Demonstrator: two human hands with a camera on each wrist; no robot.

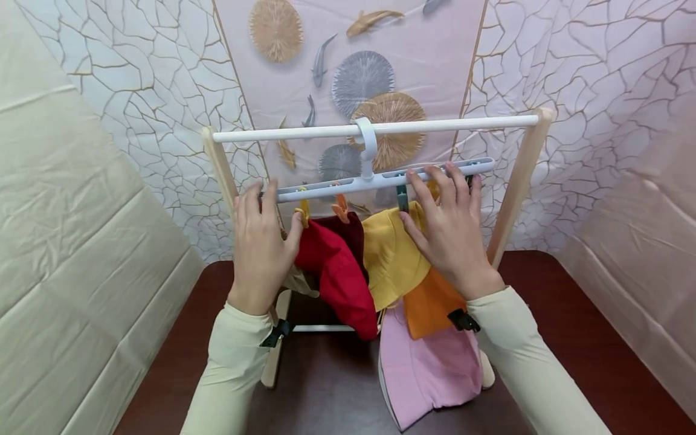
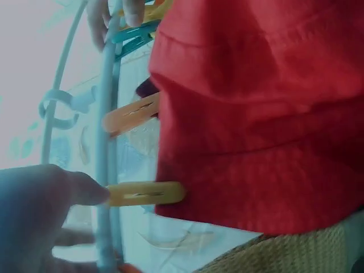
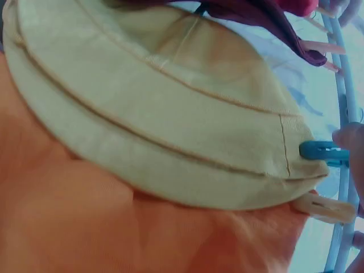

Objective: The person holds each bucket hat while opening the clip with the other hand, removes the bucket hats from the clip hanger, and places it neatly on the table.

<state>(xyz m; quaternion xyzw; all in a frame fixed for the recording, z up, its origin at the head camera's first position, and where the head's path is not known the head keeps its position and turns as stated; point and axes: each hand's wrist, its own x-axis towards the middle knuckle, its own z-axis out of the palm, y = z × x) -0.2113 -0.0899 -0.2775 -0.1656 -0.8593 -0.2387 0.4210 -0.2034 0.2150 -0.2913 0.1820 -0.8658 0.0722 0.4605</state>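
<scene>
A pale blue clip hanger hooks over the white rail of a wooden-sided rack, its right end tilted higher. My left hand grips the hanger's left end, thumb at a yellow clothespin, fingers behind the bar. With the right hand I hold the bar's right part, thumb beside a dark green clothespin. From the pins hang a red hat, a maroon piece, a yellow bucket hat and an orange cloth piece. An orange clothespin sits between the hands.
Below the orange cloth is a pink bucket hat, reaching down over the dark brown table. Woven tan material shows behind the red hat. Wooden uprights stand at both sides, with a patterned backdrop behind.
</scene>
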